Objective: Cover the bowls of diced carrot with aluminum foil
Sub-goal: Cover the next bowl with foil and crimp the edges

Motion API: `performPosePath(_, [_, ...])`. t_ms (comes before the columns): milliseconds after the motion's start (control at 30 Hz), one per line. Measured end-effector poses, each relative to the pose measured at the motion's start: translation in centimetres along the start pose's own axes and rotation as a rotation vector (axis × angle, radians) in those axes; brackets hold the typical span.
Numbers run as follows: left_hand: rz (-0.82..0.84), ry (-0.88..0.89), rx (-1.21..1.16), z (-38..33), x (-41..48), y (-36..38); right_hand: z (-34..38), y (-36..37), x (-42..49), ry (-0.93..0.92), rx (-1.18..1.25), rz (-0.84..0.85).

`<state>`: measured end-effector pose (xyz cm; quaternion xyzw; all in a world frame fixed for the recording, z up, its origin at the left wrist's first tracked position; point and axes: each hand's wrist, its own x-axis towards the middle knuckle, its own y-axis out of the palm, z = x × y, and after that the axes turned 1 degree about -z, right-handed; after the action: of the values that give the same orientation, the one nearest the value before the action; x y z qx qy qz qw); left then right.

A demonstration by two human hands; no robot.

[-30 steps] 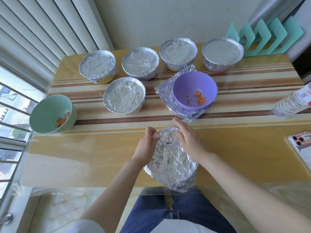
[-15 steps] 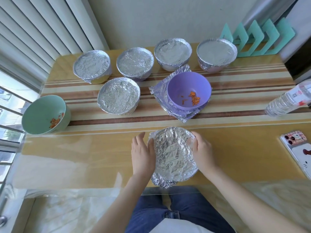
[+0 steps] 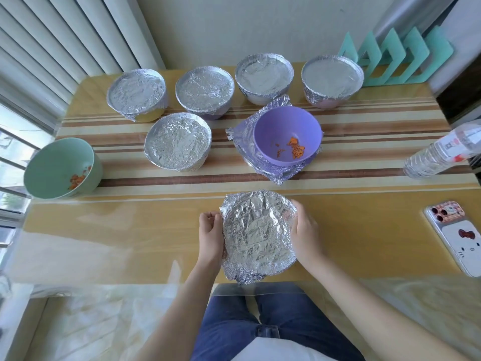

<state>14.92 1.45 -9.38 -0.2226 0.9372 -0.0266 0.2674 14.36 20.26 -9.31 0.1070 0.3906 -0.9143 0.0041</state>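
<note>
A foil-covered bowl (image 3: 258,233) stands at the table's near edge, crinkled foil bunched below its rim. My left hand (image 3: 210,234) presses the foil against its left side with fingers curled. My right hand (image 3: 305,234) cups the right side, fingers wrapped around the rim. Uncovered, a purple bowl (image 3: 286,135) with diced carrot sits on a stack of foil sheets (image 3: 243,136) mid-table. A green bowl (image 3: 61,168) with carrot stands open at the left edge. Several foil-covered bowls stand behind, the nearest (image 3: 177,144) at centre left.
A plastic water bottle (image 3: 442,152) lies at the right edge. A phone (image 3: 459,235) in a cartoon case lies at the near right. Teal racks (image 3: 395,58) lean at the back right. Window blinds (image 3: 52,48) run along the left.
Both hands moved from the bowl's far rim down to its left and right sides. The foil now lies tighter over the rim.
</note>
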Motion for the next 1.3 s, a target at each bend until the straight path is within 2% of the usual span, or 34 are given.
performPosePath(133, [0.074,-0.174,-0.137,0.6,0.8,-0.6,-0.1,0.1,0.1,0.004,-0.009,-0.004])
performPosePath(200, [0.000,-0.105,-0.033,0.1,0.4,-0.4,-0.1,0.0,0.1,-0.006,-0.027,-0.004])
performPosePath(300, [-0.286,0.300,0.320,-0.9,-1.1,-0.2,0.0,0.0,0.1,-0.043,-0.025,-0.017])
performPosePath(333, [-0.308,0.481,0.412,-1.3,-1.7,-0.1,0.0,0.1,0.1,-0.077,-0.014,-0.032])
performPosePath(400, [-0.190,0.755,0.616,-1.1,-2.5,0.5,0.1,0.4,0.6,-0.147,-0.016,-0.064])
performPosePath(467, [-0.064,0.832,0.783,-0.4,-2.5,1.4,0.1,0.8,1.3,-0.207,-0.051,-0.062])
performPosePath(600, [0.008,0.714,0.895,1.1,-1.6,1.9,-0.1,1.7,1.9,-0.251,-0.056,-0.003])
performPosePath(667, [0.038,0.606,0.770,1.4,-1.3,1.7,-0.2,1.6,1.8,-0.229,-0.014,-0.037])
performPosePath(800, [0.003,0.484,0.409,0.7,-1.5,1.8,-0.2,0.9,1.8,-0.054,0.198,-0.081])
performPosePath(933, [0.043,0.318,0.135,0.8,-1.7,1.9,-0.2,1.0,1.8,-0.032,0.286,-0.105])
performPosePath(1133, [0.074,0.293,0.062,0.9,-1.6,2.1,-0.4,1.3,1.9,-0.006,0.310,-0.109])
performPosePath(1300, [0.123,0.290,0.106,1.0,-1.4,1.8,-0.2,1.3,1.8,0.008,0.278,-0.103])
